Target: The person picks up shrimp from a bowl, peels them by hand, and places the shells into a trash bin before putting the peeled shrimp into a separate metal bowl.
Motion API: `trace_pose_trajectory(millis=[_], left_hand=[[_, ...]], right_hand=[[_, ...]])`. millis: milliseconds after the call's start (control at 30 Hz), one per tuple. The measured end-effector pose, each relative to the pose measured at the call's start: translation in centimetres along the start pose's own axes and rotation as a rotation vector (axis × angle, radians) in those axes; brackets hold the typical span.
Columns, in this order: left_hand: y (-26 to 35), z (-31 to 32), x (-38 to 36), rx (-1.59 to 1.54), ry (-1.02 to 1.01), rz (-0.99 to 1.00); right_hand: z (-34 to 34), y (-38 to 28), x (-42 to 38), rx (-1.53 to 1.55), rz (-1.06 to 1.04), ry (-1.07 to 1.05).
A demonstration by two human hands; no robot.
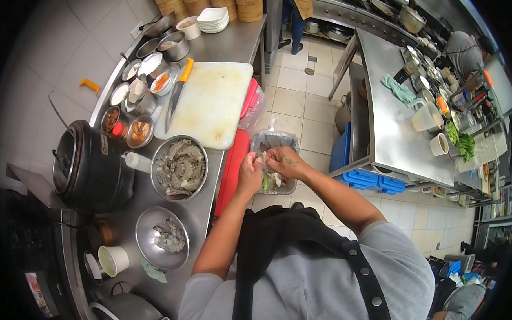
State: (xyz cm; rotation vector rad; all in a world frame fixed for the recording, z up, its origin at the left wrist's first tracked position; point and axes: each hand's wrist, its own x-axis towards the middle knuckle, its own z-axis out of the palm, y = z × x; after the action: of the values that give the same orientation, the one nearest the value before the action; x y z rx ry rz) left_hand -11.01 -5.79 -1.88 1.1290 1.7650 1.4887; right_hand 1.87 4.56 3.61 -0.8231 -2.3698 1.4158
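Shrimp (265, 161) is what both hands are busy with here, held pinched between the left hand (250, 174) and the right hand (284, 161), just past the edge of the worktop (229, 45). It's small and mostly covered by fingers, so I can't tell much more than that something greyish sits between them. Both hands are closed narrow around it, thumbs and fingertips nearly touching each other.

Right under the hands sits a plastic-lined bin (275, 145) with scraps in it, standing on the floor beside the red crates (233, 161) tucked against the worktop.

On the worktop, near the left hand, a big steel bowl (179, 167) is piled with raw shrimp. Closer to the person, a second steel bowl (162, 238) holds only a few. A white squeeze bottle (135, 161) lies touching the big bowl's rim. Beyond that, a white cutting board (211, 102) has a knife with an orange handle (178, 90) resting across its left edge. A black pot (87, 166) stands to the left of the bowls, and a white cup (114, 260) sits near the lower bowl.
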Motion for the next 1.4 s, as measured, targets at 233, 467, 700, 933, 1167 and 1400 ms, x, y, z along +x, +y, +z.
trace_pose_trajectory(millis=[233,467,700,933,1167,1400], left_hand=[[1.6,1.1,-0.3,-0.427,0.057,-0.169],[-0.5,1.4,0.0,0.065,0.131,-0.089],[-0.4,-1.4,0.9,0.014,0.156,-0.299],[-0.7,-2.3,0.6,-0.457,0.083,-0.293],[0.3,-2.2,0.1,-0.454,-0.053,-0.355],[1.1,-0.8,0.1,-0.252,0.127,-0.251]], right_hand=[[1.9,1.7,-0.4,0.124,0.005,0.141],[2.0,1.0,0.1,0.079,0.002,0.187],[1.2,0.8,-0.8,0.131,0.064,0.132],[-1.6,1.8,0.2,-0.147,0.157,0.156],[-1.4,2.3,1.4,-0.131,-0.091,0.432],[-0.5,-1.4,0.6,-0.095,0.027,0.141]])
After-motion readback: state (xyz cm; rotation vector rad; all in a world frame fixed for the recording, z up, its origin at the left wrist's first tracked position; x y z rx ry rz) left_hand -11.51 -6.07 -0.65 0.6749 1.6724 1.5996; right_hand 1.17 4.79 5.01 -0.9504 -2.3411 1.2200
